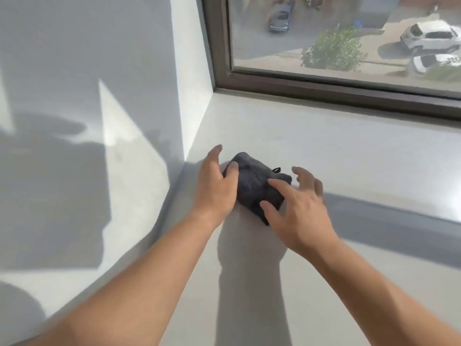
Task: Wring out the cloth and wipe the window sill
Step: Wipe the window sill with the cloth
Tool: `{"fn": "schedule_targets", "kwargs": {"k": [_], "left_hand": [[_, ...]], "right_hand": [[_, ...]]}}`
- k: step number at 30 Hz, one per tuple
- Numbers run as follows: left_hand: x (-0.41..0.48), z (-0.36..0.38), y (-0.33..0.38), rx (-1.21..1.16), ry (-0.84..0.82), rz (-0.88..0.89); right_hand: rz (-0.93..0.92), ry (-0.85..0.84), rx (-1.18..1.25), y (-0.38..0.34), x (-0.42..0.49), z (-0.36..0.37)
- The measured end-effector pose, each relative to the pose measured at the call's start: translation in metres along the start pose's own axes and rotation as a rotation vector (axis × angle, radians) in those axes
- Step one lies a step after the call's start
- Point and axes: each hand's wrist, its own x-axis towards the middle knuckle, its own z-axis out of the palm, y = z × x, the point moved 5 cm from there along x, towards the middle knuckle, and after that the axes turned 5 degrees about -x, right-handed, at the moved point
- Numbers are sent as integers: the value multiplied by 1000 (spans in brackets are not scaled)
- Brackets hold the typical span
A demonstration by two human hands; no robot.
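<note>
**Dark cloth bunched at the left end of the window sill, both hands on it**

The cloth (pixel 254 188) is dark grey and lies in a thick, folded bundle on the window sill (pixel 349 156). It sits near the sill's left end, close to the edge where the sill meets the side wall (pixel 192 96), and well forward of the back edge under the window frame (pixel 324 89). Its long axis runs diagonally, from a rounded far-left end to a near-right end. A small black loop (pixel 277 169) sticks out of its far right side.

The left hand (pixel 217 183) lies against the bundle's left flank. Its fingers are nearly straight and point away from the person, and the thumb rests on top of the cloth. The right hand (pixel 299 206) comes in from the near right with its fingers spread. Its forefinger and thumb lie on the cloth's right half, and the other fingers arch past the cloth's far right corner. Neither hand is closed round the cloth; both are loose and apart, one on each side of it. Both forearms are bare and reach in from the bottom edge, and their shadows fall on the sill beneath them.

Through the glass there is a green bush (pixel 334 49), a grey car (pixel 280 20) and a white car (pixel 430 37).
</note>
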Motion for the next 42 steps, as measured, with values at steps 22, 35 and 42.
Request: {"fn": "schedule_targets", "kwargs": {"k": [22, 35, 42], "left_hand": [[11, -16, -48, 944, 61, 319], [10, -15, -49, 967, 40, 323], [10, -15, -50, 969, 42, 326]], "right_hand": [[-412, -31, -454, -86, 240, 35], [-56, 33, -362, -61, 226, 38], [-348, -104, -408, -83, 245, 38]]}}
